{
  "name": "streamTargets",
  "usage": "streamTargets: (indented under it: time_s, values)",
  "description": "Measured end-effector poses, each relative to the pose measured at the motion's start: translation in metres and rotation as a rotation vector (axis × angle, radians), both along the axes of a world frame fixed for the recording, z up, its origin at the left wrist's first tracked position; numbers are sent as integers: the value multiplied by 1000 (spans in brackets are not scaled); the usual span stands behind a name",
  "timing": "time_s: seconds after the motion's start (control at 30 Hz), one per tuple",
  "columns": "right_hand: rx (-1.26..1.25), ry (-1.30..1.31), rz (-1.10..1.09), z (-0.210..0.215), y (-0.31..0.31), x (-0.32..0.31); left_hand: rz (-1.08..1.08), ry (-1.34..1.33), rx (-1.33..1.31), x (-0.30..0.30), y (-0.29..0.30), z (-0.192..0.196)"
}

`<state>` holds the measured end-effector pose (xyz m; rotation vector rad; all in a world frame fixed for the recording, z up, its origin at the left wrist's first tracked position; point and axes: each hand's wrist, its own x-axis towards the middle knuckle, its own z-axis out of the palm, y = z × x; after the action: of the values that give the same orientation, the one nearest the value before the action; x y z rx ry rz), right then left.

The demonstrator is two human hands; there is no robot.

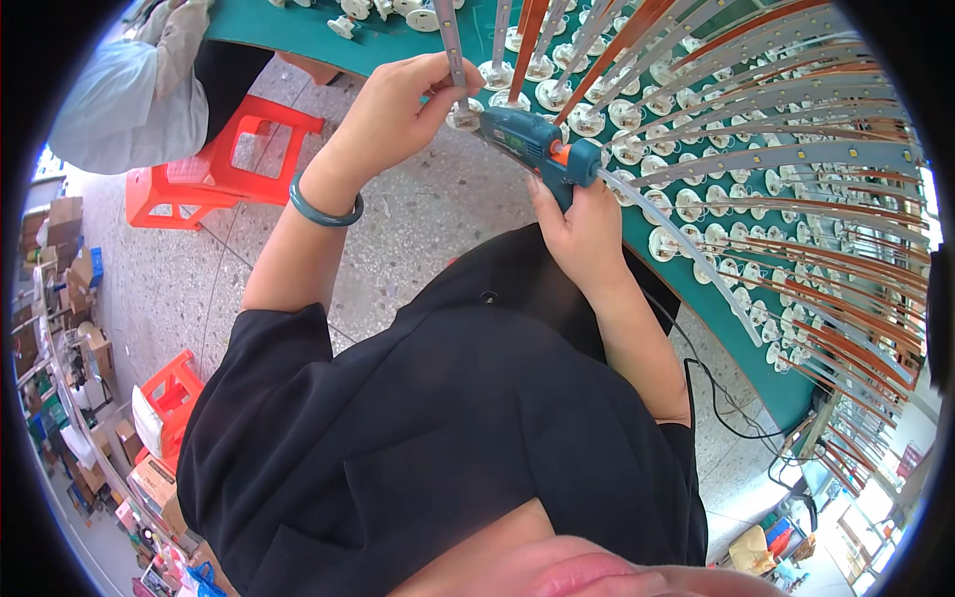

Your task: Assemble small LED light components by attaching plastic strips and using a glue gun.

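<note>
My left hand (pixel 403 111) pinches an upright grey LED strip (pixel 453 45) close to its lower end. That end meets a round white base (pixel 464 117) at the green table's near edge. In my right hand (pixel 585 234) is a dark teal glue gun (pixel 522 131), its nozzle pointing left at the joint between strip and base. A long translucent glue stick (pixel 686 244) sticks out of the gun's back and curves down to the right. My fingers wrap the gun's handle; the trigger is mostly hidden.
Many white bases with upright grey and orange strips (pixel 776 159) crowd the green table (pixel 288 28). A black cord (pixel 711 383) hangs at the right. Red stools (pixel 214 164) stand left, beside another person's pale sleeve (pixel 119 109). Cluttered shelves (pixel 75 398) line the far left.
</note>
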<state>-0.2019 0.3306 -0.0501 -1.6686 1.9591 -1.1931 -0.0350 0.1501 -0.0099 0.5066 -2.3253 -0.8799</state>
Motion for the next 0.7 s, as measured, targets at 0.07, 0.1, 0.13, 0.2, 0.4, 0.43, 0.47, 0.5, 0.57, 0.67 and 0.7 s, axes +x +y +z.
streamTargets:
  time_s: [0.07,0.1,0.13,0.2,0.4,0.43,0.47,0.5,0.57,0.67,0.7]
  values:
    - [7,6,-5,0,0,1,5,4,-3,0,0,-1]
    - [13,12,-10,0,1,1,4,5,-3,0,0,-1]
    - [13,12,-9,-1,0,1,4,5,-2,0,0,-1]
    - [-73,36,18,-4,0,1,4,7,-3,0,0,-1]
    - [5,45,-45,5,6,7,8,3,-4,-1,2,-2]
    - [4,47,-45,5,7,6,17,-7,-27,-1,3,-2]
    - [5,44,-25,6,9,4,25,-17,-50,0,5,-2]
    - [5,42,-5,7,11,1,26,-13,-51,1,6,-2]
    - [50,-140,25,7,18,-8,42,-28,-151,4,3,1]
    - [82,-526,54,9,28,-17,117,109,31,11,-12,0]
    - [75,-644,49,10,30,-17,170,169,50,8,-19,5]
